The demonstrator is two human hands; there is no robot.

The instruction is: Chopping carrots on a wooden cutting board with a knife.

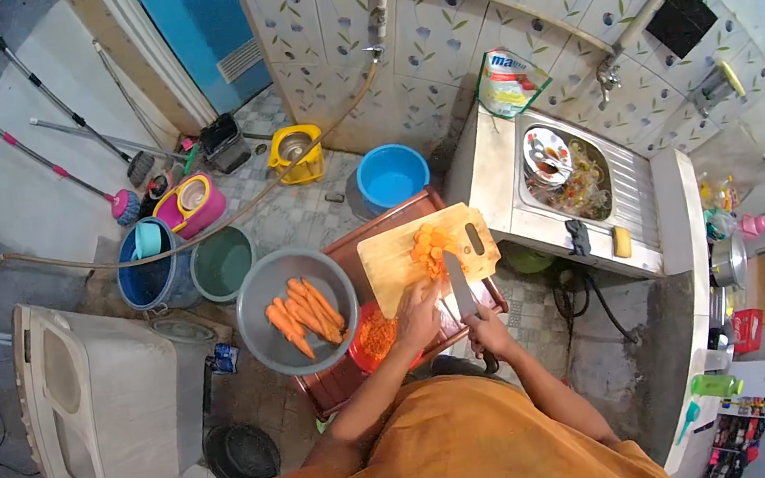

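A wooden cutting board [386,261] with a handle slot lies across the brown table [347,248]. On it is a heap of sliced and chopped carrot [431,240]. My right hand [488,333] grips a large kitchen knife [462,290], its broad blade over the board beside the carrot. At the board's near edge rests my left hand [418,315], fingertips next to the carrot pieces; whether they pinch a piece is hidden. Left of that hand, a red basin [358,350] holds finely diced carrot [377,335]. Whole carrots [304,311] lie in a grey basin [255,332] further left.
A steel sink [635,194] with dishes stands at the right, a sponge [622,242] on its edge. Beyond the table is a blue basin [392,176]. A hose [258,202] crosses above several buckets. At the left stands a white washing machine [116,390].
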